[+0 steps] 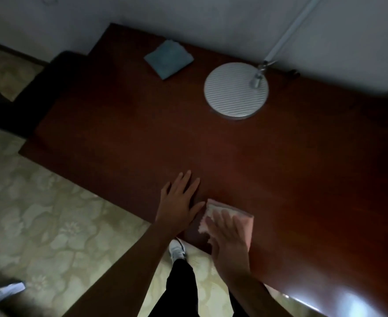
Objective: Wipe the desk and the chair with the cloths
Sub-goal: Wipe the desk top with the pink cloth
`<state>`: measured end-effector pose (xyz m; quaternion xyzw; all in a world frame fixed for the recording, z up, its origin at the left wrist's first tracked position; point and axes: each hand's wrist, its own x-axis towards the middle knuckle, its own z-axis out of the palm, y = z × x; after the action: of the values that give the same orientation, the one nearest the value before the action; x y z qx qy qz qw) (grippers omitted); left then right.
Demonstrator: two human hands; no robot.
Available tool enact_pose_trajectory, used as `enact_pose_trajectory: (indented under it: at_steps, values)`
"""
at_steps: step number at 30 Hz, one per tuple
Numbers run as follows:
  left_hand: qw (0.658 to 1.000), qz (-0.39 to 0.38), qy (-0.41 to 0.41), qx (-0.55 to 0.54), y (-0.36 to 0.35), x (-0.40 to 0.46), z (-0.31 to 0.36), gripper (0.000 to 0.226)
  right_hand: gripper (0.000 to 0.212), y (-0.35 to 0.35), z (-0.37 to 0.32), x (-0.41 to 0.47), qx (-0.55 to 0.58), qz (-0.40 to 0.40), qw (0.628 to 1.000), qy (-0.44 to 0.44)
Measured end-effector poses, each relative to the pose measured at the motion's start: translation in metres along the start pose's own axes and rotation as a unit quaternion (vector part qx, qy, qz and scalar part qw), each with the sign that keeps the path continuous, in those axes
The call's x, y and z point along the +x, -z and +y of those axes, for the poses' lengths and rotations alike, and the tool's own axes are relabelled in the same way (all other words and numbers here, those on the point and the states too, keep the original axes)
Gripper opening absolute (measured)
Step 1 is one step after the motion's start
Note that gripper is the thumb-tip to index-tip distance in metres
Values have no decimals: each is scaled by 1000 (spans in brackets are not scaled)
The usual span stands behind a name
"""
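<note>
The dark red-brown desk (279,168) fills most of the view, standing against a pale wall above patterned flooring (51,225). On it, near the wall, stands 1 lamp with a round ribbed base (236,95) and a slim white arm rising to the upper right. Left of the base lies 1 folded blue cloth (169,59), untouched and well apart from both hands. A dark shape beyond the desk's left end may be the chair, though I cannot tell.

At the near edge, the right hand (228,236) lies flat with straight fingers pressed on 1 folded pink cloth (241,219). The left hand (180,202) rests just beside it, fingers spread on the bare wood, holding nothing.

The step in hand looks like wiping the desk top with the pink cloth. To do it well, keep the palm flat so the cloth stays folded, sweep in overlapping strokes from the near edge toward the wall, and work around the lamp base (or lift it). The left hand can brace the body. So: 2 cloths, 2 hands, 1 lamp, 1 desk.
</note>
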<state>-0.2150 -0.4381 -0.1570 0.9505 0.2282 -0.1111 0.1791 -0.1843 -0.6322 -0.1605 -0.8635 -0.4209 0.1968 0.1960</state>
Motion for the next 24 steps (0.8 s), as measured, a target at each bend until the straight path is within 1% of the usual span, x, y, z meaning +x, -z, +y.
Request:
enact_pose_trajectory:
  at_steps: [3,5,7,8,10,12,14,15,17,18,21,22,24]
  values:
    - [1000,20,21,-12,11,-4,-45,64,52,1,-12,63,-25,21,999,-17]
    - [998,33,44,-8,19,-9,-78,64,50,8,-23,118,-51,37,997,-45]
    - [997,35,62,-8,29,-16,-115,68,47,1,-50,162,-45,63,995,-65]
    - [997,32,63,-6,32,-18,-131,70,48,-7,-68,170,-40,57,996,-60]
    - [998,27,59,-1,39,-22,-165,71,53,-35,-112,162,-43,20,999,-1]
    - [998,21,50,-1,44,-24,-195,68,49,-63,-150,137,-33,-6,998,47]
    - [999,23,25,-2,48,-21,-211,65,42,-71,-158,127,-3,-17,999,46]
    - [1000,21,14,-9,50,-20,-215,63,42,-72,-154,129,-7,-10,998,56]
    - [999,22,11,-22,55,-16,-223,59,44,-65,-150,143,-25,-21,997,68]
    - [999,22,17,-21,58,-13,-223,58,46,-59,-147,155,-37,-24,997,63]
    - [999,6,41,-31,66,-9,-231,58,45,-44,-146,217,-62,-7,998,10]
    - [999,-5,39,-36,68,-7,-231,60,46,-42,-150,239,-68,-3,998,12]
    - [998,-23,28,-48,74,-4,-235,62,47,-48,-169,272,-74,-39,995,47]
